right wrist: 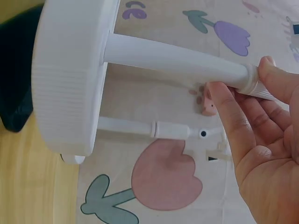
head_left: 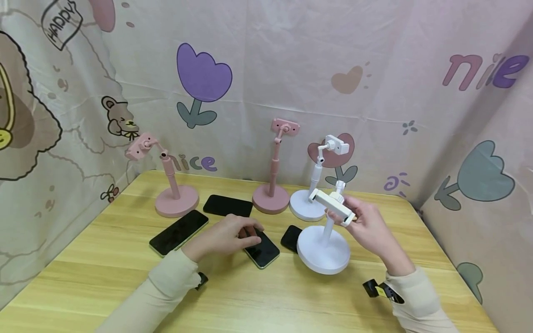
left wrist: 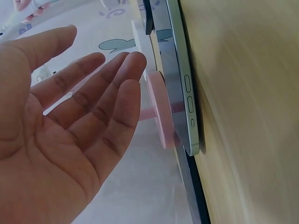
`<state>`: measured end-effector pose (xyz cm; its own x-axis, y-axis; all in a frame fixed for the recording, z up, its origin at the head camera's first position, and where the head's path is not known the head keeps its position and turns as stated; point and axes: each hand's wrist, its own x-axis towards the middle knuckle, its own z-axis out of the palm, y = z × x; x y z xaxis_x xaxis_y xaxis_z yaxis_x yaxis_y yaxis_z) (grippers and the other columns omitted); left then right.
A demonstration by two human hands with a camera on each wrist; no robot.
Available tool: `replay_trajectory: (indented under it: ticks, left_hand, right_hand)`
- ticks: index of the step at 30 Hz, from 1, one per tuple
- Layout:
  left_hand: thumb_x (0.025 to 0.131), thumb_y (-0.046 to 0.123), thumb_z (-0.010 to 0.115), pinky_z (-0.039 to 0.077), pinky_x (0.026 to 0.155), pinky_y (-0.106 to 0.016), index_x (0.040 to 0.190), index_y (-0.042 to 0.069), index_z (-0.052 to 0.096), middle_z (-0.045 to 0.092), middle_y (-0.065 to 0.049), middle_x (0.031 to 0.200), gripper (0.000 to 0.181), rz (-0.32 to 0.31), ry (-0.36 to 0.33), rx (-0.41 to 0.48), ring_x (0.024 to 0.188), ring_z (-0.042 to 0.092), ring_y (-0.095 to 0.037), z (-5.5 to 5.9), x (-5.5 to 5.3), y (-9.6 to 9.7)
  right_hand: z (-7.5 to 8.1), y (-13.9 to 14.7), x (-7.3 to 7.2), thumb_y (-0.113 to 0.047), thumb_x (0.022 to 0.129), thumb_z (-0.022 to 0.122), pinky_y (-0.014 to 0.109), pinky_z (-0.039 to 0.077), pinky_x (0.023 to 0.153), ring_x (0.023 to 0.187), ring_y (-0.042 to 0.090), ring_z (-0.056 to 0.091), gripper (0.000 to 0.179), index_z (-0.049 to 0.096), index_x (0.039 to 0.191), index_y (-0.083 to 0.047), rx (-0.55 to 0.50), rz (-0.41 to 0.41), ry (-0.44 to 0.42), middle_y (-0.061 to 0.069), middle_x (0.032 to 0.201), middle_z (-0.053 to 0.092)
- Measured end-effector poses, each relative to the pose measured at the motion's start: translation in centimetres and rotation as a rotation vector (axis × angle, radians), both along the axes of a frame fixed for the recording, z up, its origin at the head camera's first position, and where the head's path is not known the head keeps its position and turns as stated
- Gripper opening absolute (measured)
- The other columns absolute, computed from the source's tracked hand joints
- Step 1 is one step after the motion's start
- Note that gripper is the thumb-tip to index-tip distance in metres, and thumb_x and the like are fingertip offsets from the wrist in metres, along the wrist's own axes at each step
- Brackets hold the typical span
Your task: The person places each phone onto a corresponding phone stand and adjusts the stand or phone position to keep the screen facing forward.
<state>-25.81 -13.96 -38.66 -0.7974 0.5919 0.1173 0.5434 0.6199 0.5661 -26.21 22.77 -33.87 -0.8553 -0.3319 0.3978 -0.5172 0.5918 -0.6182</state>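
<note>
Phone: the green-edged phone (head_left: 266,254) lies face up on the bench (head_left: 250,300), left of the white stand (head_left: 320,252) and under the reach of the left hand (head_left: 220,236).
Long axis: slanted, from its far-left end below the fingers to its near-right end, which shows bare.
Nearer hand: the left, right above the phone; the right hand (head_left: 368,229) is well apart, on the far side of the stand.
Left hand: loosely spread, fingers slightly bent, holding nothing; the left wrist view shows a gap between the fingers and the nearest phone.
Right hand: closed round the stem near its top, thumb and fingers on opposite sides, just below the white clamp (head_left: 333,206).
White stand: tilted, its round base toward the person; whether its rim touches the bench I cannot tell.
Clamp: faces the person, its bar also sloping down to the right, less steeply than the phone.
Between phone and stand: a smaller black phone (head_left: 290,238), partly hidden by the base.
</note>
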Motion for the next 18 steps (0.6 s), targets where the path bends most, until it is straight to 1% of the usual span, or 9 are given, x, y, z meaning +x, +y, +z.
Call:
replay_trajectory:
  ticks: [3, 5, 8, 13, 16, 18]
  left_hand:
    - [0.105, 0.027, 0.072, 0.058, 0.078, -0.025, 0.128, 0.007, 0.074, 0.076, 0.005, 0.098, 0.030, -0.005, 0.003, 0.003, 0.083, 0.062, -0.003, 0.1, 0.0, -0.1]
    - [0.105, 0.027, 0.072, 0.057, 0.077, -0.023, 0.128, 0.007, 0.074, 0.076, 0.006, 0.098, 0.030, -0.010, -0.002, 0.004, 0.082, 0.062, -0.002, 0.1, -0.1, -0.1]
    - [0.105, 0.027, 0.072, 0.056, 0.077, -0.021, 0.129, 0.007, 0.074, 0.075, 0.006, 0.098, 0.031, -0.010, -0.016, 0.007, 0.082, 0.062, -0.002, 0.1, 0.0, -0.1]
    - [0.106, 0.028, 0.071, 0.057, 0.080, -0.022, 0.134, 0.010, 0.071, 0.076, 0.004, 0.101, 0.033, -0.009, -0.021, 0.016, 0.084, 0.064, -0.002, 0.3, 0.0, -0.3]
    - [0.107, 0.029, 0.070, 0.058, 0.081, -0.024, 0.139, 0.011, 0.068, 0.077, 0.003, 0.102, 0.036, -0.011, -0.028, 0.018, 0.085, 0.066, -0.003, 0.3, -0.1, -0.3]
    - [0.107, 0.029, 0.069, 0.059, 0.082, -0.024, 0.142, 0.012, 0.065, 0.077, 0.003, 0.104, 0.039, -0.008, -0.040, 0.016, 0.086, 0.067, -0.003, 0.3, -0.1, -0.3]
  right_hand:
    - [0.0, -0.3, 0.3, -0.011, 0.098, 0.079, 0.024, 0.063, 0.073, 0.085, 0.006, 0.073, 0.035, 0.071, 0.131, -0.002, -0.029, 0.048, -0.026, 0.012, 0.104, 0.080]
    - [0.0, -0.5, 0.5, -0.009, 0.098, 0.079, 0.024, 0.064, 0.075, 0.086, 0.005, 0.074, 0.038, 0.069, 0.133, -0.001, -0.052, 0.082, -0.053, 0.013, 0.105, 0.080]
    - [-0.1, -0.8, 0.8, -0.008, 0.097, 0.078, 0.025, 0.064, 0.077, 0.088, 0.005, 0.074, 0.039, 0.069, 0.134, -0.001, -0.071, 0.133, -0.070, 0.013, 0.107, 0.080]
    - [-0.4, -1.4, 0.8, -0.007, 0.098, 0.077, 0.026, 0.065, 0.082, 0.096, 0.005, 0.076, 0.039, 0.068, 0.136, -0.002, -0.090, 0.212, -0.076, 0.014, 0.112, 0.081]
    - [-0.5, -1.7, 0.9, -0.006, 0.099, 0.077, 0.026, 0.064, 0.086, 0.100, 0.005, 0.076, 0.042, 0.066, 0.139, 0.000, -0.096, 0.252, -0.099, 0.017, 0.115, 0.081]
    - [-0.5, -1.9, 1.0, -0.005, 0.099, 0.076, 0.026, 0.064, 0.085, 0.099, 0.006, 0.076, 0.041, 0.067, 0.138, 0.001, -0.099, 0.272, -0.121, 0.017, 0.113, 0.081]
